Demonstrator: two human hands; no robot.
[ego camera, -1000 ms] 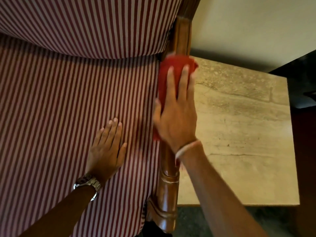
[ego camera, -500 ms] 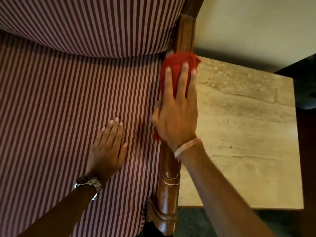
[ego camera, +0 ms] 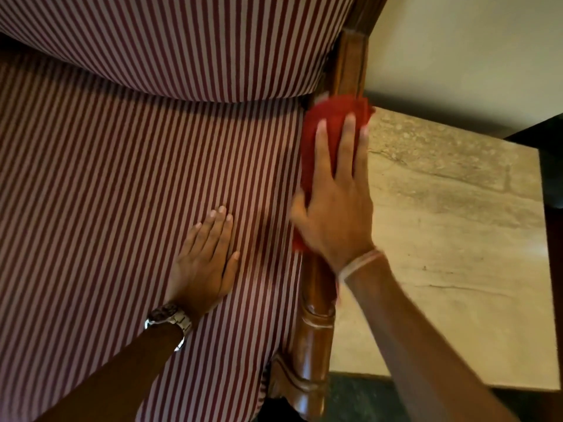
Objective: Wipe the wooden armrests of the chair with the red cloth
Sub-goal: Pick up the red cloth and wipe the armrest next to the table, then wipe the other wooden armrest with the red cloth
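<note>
The chair's right wooden armrest [ego camera: 315,324] runs from the near carved end up to the backrest post. A red cloth [ego camera: 330,117] is draped over its far half. My right hand [ego camera: 335,208] lies flat on the cloth, fingers stretched toward the backrest, pressing it onto the wood. My left hand [ego camera: 205,260] rests palm down on the red-and-white striped seat cushion [ego camera: 106,208], fingers together, holding nothing. A metal watch [ego camera: 170,318] sits on that wrist. The armrest under the cloth is hidden.
The striped backrest [ego camera: 182,41] fills the top of the view. A beige stone-topped side table [ego camera: 457,239] stands right beside the armrest. A pale wall [ego camera: 472,56] lies behind it, and dark furniture [ego camera: 551,178] at the far right edge.
My right hand and the red cloth have slid a little farther along the armrest toward the backrest. My left hand has stayed in place on the seat.
</note>
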